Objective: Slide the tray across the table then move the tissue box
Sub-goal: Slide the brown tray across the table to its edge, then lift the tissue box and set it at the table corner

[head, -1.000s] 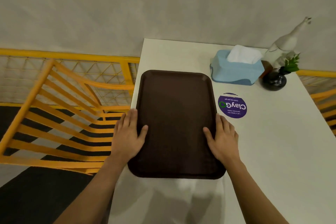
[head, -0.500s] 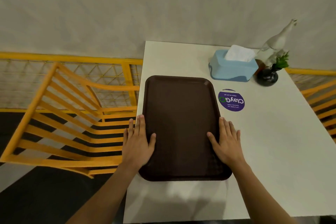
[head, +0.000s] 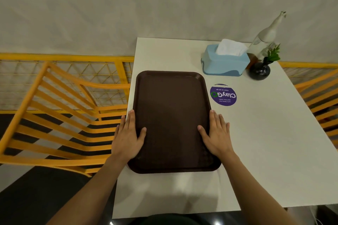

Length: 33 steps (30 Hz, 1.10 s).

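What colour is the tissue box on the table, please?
Light blue tissue box, with a darker blue base; seen in the head view.

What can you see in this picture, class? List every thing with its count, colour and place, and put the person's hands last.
Rectangular plastic tray: one, dark brown, left part of table.
Tissue box: one, light blue, white tissue sticking up, far side, beyond tray.
Round sticker: one, purple, right of tray.
Small round vase: one, dark, green sprig, right of tissue box.
Animal figurine: one, whitish, behind vase.
Table: one, white.
Slatted chairs: two, yellow, either side.
Left hand: flat on tray's left edge.
Right hand: flat on tray's right edge.
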Tool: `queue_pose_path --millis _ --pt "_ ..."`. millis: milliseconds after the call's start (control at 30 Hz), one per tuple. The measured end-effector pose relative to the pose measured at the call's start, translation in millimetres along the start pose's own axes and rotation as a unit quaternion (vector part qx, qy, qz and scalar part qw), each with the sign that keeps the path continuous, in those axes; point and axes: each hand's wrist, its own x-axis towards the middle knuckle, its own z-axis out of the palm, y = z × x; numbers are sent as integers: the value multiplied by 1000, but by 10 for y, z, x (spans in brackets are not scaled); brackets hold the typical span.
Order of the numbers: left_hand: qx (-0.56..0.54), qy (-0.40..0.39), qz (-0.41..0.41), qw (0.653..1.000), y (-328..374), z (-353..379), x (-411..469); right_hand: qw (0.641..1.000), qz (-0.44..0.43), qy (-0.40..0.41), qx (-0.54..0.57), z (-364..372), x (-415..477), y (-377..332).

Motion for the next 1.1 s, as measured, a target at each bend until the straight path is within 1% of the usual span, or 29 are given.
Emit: queue_pose_path --millis 267,367,433,533,633,767,900,1100 --pt "-3 -6 -5 1000 3 -10 -3 1000 6 -5 3 -12 -7 -16" --pt "-25 -17 -2 1000 17 -44 -5 1000 6 -6 14 -52 -18 -37" --pt "-57 -29 -2 998 43 -99 -16 999 7 -6 42 -115 -33 -43" --pt "-105 -24 -3 994 93 -233 -44 993 23 29 113 -276 -63 -27" --pt "-121 4 21 992 220 -404 -14 986 30 95 134 -463 -73 30" --pt "-121 38 94 987 640 -539 151 972 24 144 183 -677 -18 164" --pt "-124 70 157 977 1266 -523 443 974 4 149 173 -911 186 349" --pt "-168 97 176 965 2268 -212 968 972 -18 156 174 -1294 888 739"
